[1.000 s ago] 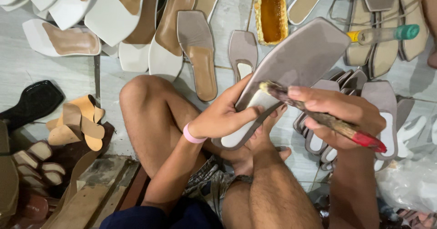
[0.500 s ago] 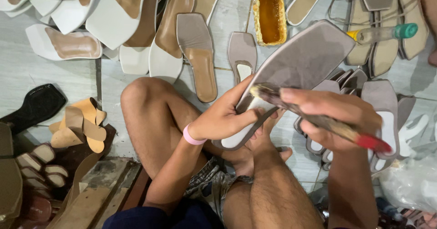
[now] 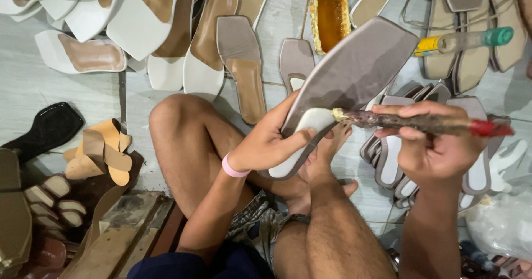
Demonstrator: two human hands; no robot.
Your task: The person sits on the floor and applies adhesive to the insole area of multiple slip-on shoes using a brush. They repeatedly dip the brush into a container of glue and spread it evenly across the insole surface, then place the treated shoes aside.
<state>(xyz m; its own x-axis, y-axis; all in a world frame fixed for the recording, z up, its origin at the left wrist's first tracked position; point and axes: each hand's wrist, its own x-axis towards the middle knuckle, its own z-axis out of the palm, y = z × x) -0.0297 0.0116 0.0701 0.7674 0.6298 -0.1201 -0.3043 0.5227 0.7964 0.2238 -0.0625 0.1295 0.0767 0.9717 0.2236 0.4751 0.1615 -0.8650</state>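
My left hand [image 3: 271,140] grips the heel end of a grey square-toed shoe sole [image 3: 354,71], held tilted above my crossed legs. My right hand [image 3: 429,146] holds a glue-crusted brush [image 3: 421,122] with a red handle end. The brush tip touches the pale heel area of the sole, just beside my left thumb. A pink band sits on my left wrist. A yellow tin of amber glue [image 3: 330,17] stands on the floor beyond the sole.
Several white and tan sandal soles [image 3: 166,29] lie across the tiled floor at the top. Grey soles [image 3: 388,162] are stacked under my right hand. A black sole [image 3: 47,126] and tan straps [image 3: 100,151] lie left. A green-capped bottle [image 3: 465,39] lies top right.
The brush has swung from slanting down to nearly level, its tip sliding along the sole to the pale heel area. My left hand keeps its grip on the sole.
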